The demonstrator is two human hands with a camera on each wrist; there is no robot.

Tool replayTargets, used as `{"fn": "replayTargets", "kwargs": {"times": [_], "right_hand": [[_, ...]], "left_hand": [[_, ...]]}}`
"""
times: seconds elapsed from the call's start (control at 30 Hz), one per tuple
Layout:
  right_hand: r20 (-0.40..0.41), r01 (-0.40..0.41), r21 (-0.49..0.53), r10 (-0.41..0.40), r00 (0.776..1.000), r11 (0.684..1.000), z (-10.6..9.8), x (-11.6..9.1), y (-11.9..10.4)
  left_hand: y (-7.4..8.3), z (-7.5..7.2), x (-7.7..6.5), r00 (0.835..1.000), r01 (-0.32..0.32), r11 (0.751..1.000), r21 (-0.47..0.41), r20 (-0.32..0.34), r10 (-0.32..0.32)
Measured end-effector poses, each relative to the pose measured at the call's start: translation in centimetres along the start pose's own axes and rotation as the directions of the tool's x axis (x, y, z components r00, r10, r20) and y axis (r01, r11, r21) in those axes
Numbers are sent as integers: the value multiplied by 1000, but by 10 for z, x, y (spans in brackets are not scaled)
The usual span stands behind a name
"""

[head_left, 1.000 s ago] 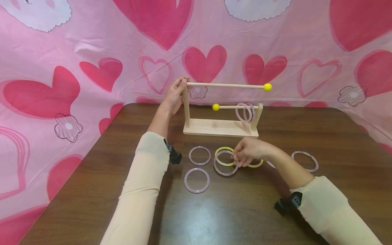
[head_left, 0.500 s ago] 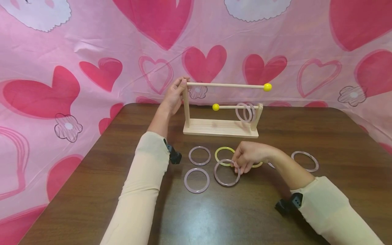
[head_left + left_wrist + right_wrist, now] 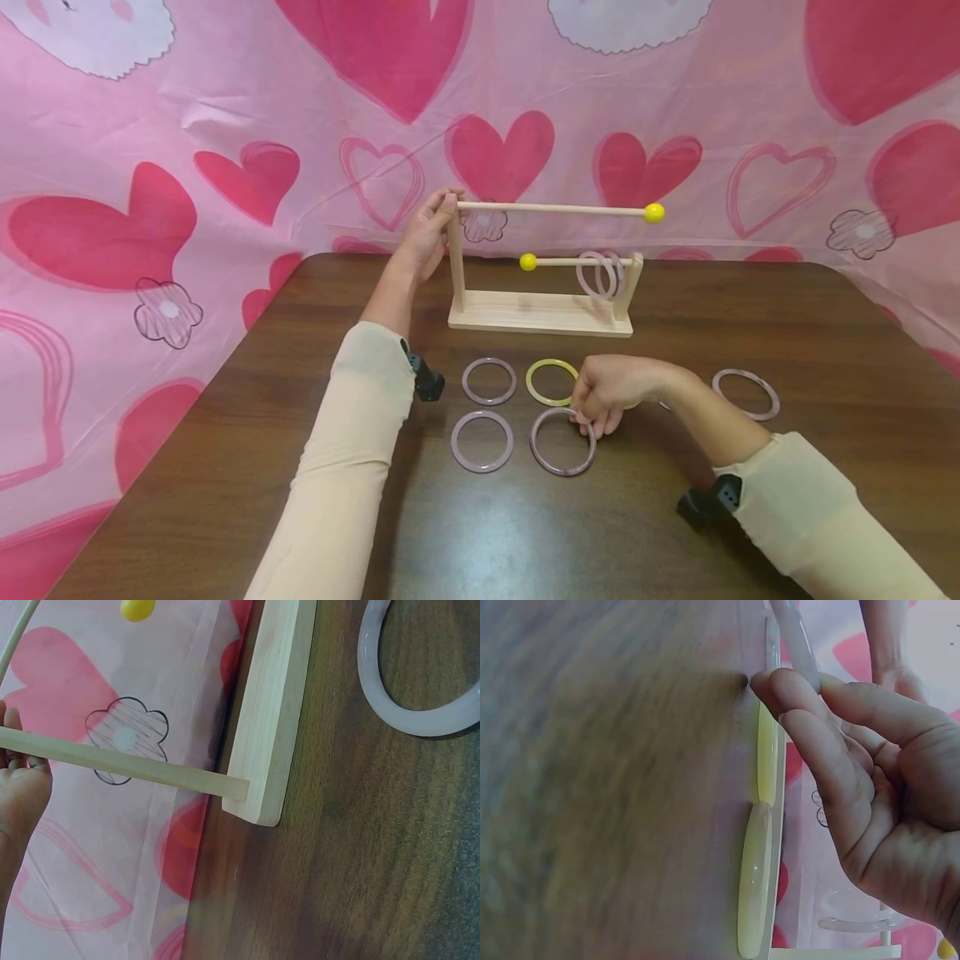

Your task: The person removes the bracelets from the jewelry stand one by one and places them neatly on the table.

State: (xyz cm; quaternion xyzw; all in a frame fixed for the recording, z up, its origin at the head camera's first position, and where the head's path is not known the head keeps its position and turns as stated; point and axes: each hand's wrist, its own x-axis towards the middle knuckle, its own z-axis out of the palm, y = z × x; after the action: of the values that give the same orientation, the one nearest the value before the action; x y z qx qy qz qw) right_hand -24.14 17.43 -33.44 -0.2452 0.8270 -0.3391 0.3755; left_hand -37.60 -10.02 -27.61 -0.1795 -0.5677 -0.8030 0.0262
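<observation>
My left hand (image 3: 427, 237) holds the top of the left post of a wooden rack (image 3: 540, 313), thumb in front and fingers partly hidden behind. Its upper rod (image 3: 551, 208) is bare and ends in a yellow ball. A few pale purple rings (image 3: 582, 279) hang on the lower rod near the right post. Low over the table, my right hand (image 3: 618, 387) pinches one purple ring (image 3: 533, 442) between thumb and fingers; in the right wrist view this ring (image 3: 799, 645) is tilted up. A yellow ring (image 3: 529, 383) lies just behind it.
Two purple rings, a far one (image 3: 465, 382) and a near one (image 3: 454, 442), lie to the left on the brown table (image 3: 480, 542). Another purple ring (image 3: 774, 398) lies right. My right hand hides a second yellow ring (image 3: 754, 885) from the head view. A pink heart-print cloth (image 3: 315, 100) hangs behind.
My right hand has drawn the pinched purple ring toward me, off the yellow ring it overlapped, to beside the near purple ring. My left hand has stayed on the rack.
</observation>
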Motion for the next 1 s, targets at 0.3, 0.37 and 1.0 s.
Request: {"fn": "replayTargets", "kwargs": {"times": [0.3, 0.37, 1.0], "right_hand": [[-51, -11, -78, 7, 999, 997, 1, 0, -1], [-67, -17, -78, 12, 998, 997, 1, 0, 0], [-413, 95, 77, -55, 909, 993, -19, 7, 3]], "left_hand": [[-1, 0, 1, 1000, -2, 1000, -9, 8, 2], [-1, 0, 0, 1000, 1, 1000, -7, 9, -1], [0, 0, 0, 1000, -2, 1000, -3, 0, 2]]}}
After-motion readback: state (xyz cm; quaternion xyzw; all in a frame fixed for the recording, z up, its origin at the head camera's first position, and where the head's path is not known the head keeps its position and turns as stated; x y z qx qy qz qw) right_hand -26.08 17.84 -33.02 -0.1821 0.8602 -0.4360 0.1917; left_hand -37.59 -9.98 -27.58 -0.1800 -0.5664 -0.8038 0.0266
